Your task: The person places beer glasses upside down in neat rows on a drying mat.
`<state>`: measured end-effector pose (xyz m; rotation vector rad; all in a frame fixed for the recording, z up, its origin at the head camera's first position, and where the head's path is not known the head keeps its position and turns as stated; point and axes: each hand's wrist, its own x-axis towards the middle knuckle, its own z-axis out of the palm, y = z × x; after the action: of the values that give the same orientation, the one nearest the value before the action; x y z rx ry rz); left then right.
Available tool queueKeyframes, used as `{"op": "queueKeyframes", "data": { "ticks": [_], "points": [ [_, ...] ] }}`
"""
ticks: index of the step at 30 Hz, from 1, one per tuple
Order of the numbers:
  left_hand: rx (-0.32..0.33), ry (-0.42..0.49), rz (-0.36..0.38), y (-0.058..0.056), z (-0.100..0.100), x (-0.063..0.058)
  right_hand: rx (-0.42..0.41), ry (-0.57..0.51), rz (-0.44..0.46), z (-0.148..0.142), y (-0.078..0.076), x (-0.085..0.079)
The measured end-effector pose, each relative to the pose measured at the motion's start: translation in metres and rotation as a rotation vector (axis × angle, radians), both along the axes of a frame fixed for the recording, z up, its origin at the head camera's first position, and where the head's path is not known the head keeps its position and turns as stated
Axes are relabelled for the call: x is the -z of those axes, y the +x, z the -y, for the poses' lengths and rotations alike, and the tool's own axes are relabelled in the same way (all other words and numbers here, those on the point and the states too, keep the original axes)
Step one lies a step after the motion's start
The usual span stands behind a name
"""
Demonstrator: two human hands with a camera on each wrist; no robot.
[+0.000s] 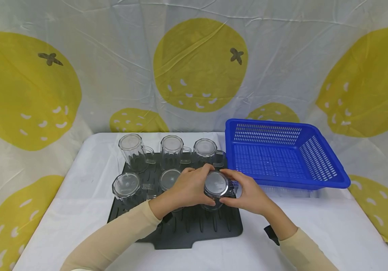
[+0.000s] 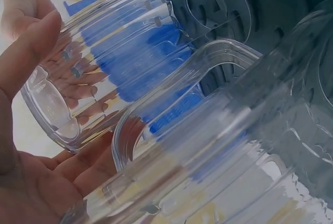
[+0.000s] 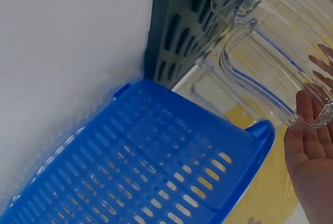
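At the front right of a black drying mat (image 1: 214, 230), a clear glass mug (image 1: 216, 183) stands upside down, base up. My left hand (image 1: 189, 187) holds it from the left, thumb in front and fingers behind near the base. From the right, my right hand (image 1: 250, 192) grips the same mug, its fingers and thumb spread around the base end beside the handle. In the left wrist view, the mug's ribbed wall (image 2: 130, 63) shows between both hands. Beside my left wrist is another upturned mug (image 1: 169, 179), partly hidden by that hand.
Three upturned mugs, including the back left one (image 1: 133, 150), line the mat's back edge; another mug (image 1: 127, 187) stands front left. A blue plastic basket (image 1: 327, 183) with slotted sides sits at the right on the white tablecloth (image 1: 302, 214). Behind hangs a fruit-patterned curtain (image 1: 122, 67).
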<state>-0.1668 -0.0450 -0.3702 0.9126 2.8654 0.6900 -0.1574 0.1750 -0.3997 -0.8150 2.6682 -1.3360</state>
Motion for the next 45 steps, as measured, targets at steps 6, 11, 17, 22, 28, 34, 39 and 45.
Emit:
{"op": "queueKeyframes", "data": {
  "ticks": [6, 11, 17, 22, 28, 34, 39, 45],
  "points": [
    [-0.011, -0.036, -0.015, 0.000, -0.001, 0.001, -0.019, 0.010, 0.008, -0.003, -0.001, 0.001],
    [-0.018, -0.055, -0.011, 0.000, -0.001, 0.000, -0.017, 0.031, -0.013, -0.006, 0.000, 0.000],
    [-0.025, -0.082, -0.026, -0.001, 0.000, -0.001, 0.020, 0.032, 0.005, -0.011, 0.001, -0.002],
    [-0.038, -0.110, -0.039, -0.001, 0.001, -0.001, 0.037, 0.024, -0.005, -0.016, 0.001, -0.002],
    [-0.044, -0.119, -0.056, -0.001, 0.002, -0.001, 0.033, 0.028, -0.043, -0.021, 0.001, -0.001],
    [-0.061, -0.133, -0.054, -0.001, 0.005, -0.002, 0.018, 0.024, -0.072, -0.023, -0.002, 0.001],
    [-0.073, -0.093, -0.061, 0.001, 0.012, -0.004, 0.017, 0.014, -0.083, -0.024, -0.004, 0.002],
    [-0.038, 0.035, -0.076, 0.010, 0.026, -0.010, 0.032, 0.003, -0.076, -0.026, -0.003, 0.002]
  ]
}}
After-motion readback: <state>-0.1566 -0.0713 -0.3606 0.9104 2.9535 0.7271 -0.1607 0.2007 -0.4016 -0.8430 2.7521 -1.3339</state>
